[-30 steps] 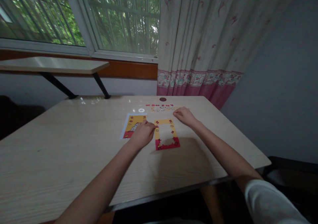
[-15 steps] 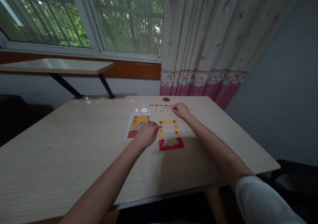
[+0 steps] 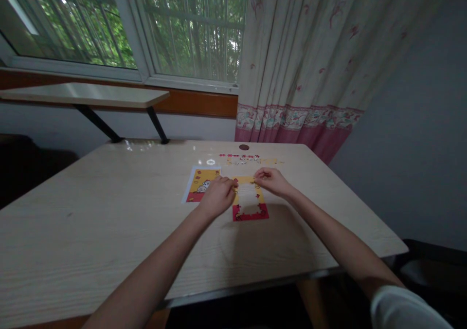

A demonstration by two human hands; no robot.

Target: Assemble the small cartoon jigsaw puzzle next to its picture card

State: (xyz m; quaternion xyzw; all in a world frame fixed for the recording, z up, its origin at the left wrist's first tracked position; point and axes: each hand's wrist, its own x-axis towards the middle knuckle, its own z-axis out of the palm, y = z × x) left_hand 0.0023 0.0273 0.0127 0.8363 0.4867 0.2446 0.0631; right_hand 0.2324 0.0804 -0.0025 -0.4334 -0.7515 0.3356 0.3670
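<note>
A jigsaw border [image 3: 251, 215], yellow above and red below, lies flat on the table with bare tabletop showing inside it. My left hand [image 3: 219, 195] is at its upper left edge, fingers bent and closed against it, covering part of that side. Over the upper right corner is my right hand [image 3: 273, 180], thumb and finger pinched on a small jigsaw piece, mostly hidden by the fingertips. Loose jigsaw pieces [image 3: 239, 160] in red, white and yellow lie in rows beyond the hands. A printed reference picture [image 3: 199, 178] sits left of the border, partly behind my left hand.
The pale wooden table [image 3: 120, 231] extends to both sides. A raised shelf [image 3: 87, 94] on black legs stands at the back left. A round dark cap [image 3: 244, 147] is set near the back edge. A curtain [image 3: 295, 76] hangs behind, beside the window.
My right hand has come back from the loose pieces to the border's upper right corner. My left hand stays at the left edge, having shifted only slightly.
</note>
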